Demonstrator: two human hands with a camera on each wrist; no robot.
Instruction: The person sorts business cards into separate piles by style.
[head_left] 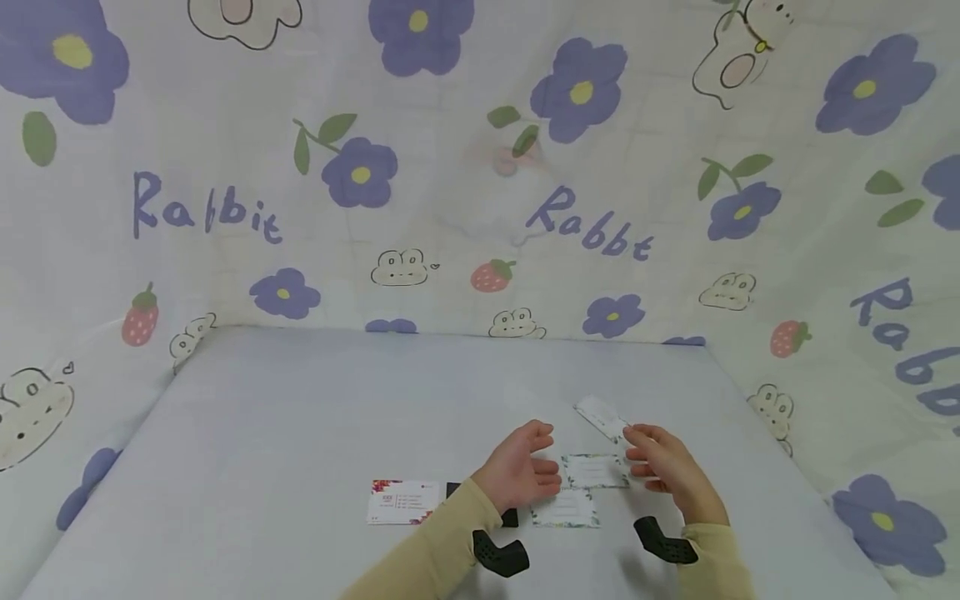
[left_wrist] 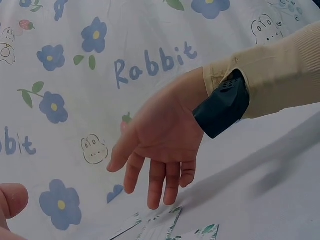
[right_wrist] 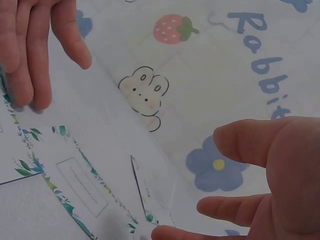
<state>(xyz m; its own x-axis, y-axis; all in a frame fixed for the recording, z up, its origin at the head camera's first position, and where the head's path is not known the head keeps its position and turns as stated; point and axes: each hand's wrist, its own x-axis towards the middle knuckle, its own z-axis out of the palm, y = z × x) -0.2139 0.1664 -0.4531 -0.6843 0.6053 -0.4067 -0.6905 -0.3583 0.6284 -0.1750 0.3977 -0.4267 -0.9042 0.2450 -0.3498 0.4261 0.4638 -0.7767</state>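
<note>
Item: small leaf-bordered card (head_left: 602,416), raised above the grey table (head_left: 300,433), pinched by one end in the right hand (head_left: 663,467), just beyond two like cards (head_left: 594,471) lying flat

Handling note: best kept in a light fingertip pinch and lowered level, so the flat pair beneath is not nudged

Left hand (head_left: 517,471): empty, fingers loose and slack, hovering above the flat cards

Also present: flowered card (head_left: 402,502) further left; Rabbit-print cloth (head_left: 480,167) behind
</note>
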